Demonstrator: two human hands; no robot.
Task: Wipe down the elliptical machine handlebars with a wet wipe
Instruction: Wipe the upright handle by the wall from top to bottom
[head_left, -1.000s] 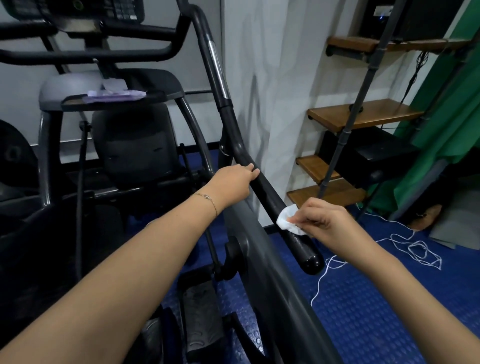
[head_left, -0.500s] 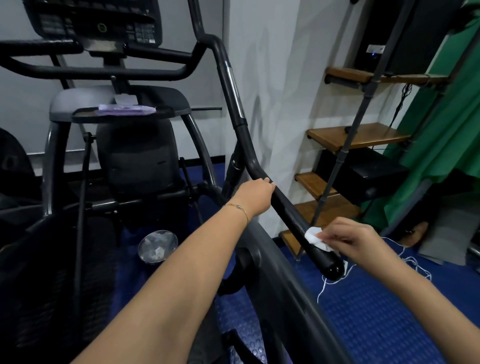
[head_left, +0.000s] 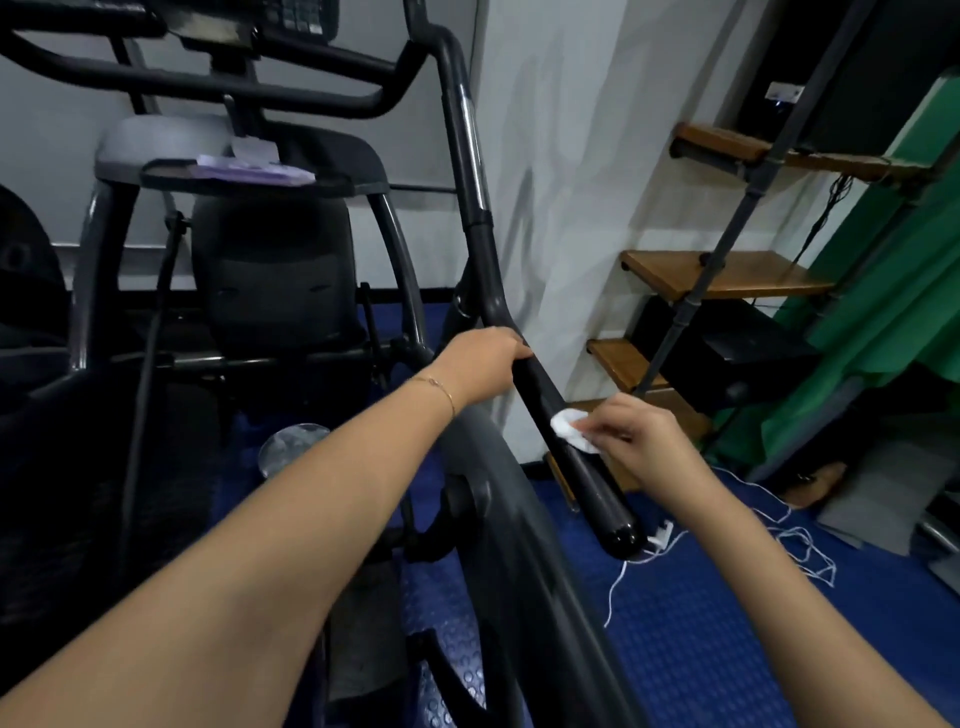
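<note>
A long black handlebar (head_left: 587, 467) of the elliptical machine runs from upper centre down to a rounded end at centre right. My left hand (head_left: 485, 361) grips the bar at its bend. Lower on the bar, my right hand (head_left: 631, 439) pinches a small white wet wipe (head_left: 569, 427) and presses it against the bar's right side. The bar's end below the wipe is bare and glossy.
A purple wipe pack (head_left: 254, 169) lies on the machine's tray under the console. A wooden shelf unit (head_left: 727, 275) with a black box stands at right beside a green cloth (head_left: 893, 312). White string (head_left: 779, 530) lies on the blue floor. A round metal dish (head_left: 291, 447) sits low.
My right hand has slid the wipe up the bar, away from the rounded end. My left hand has kept its grip at the bend. The camera view has shifted.
</note>
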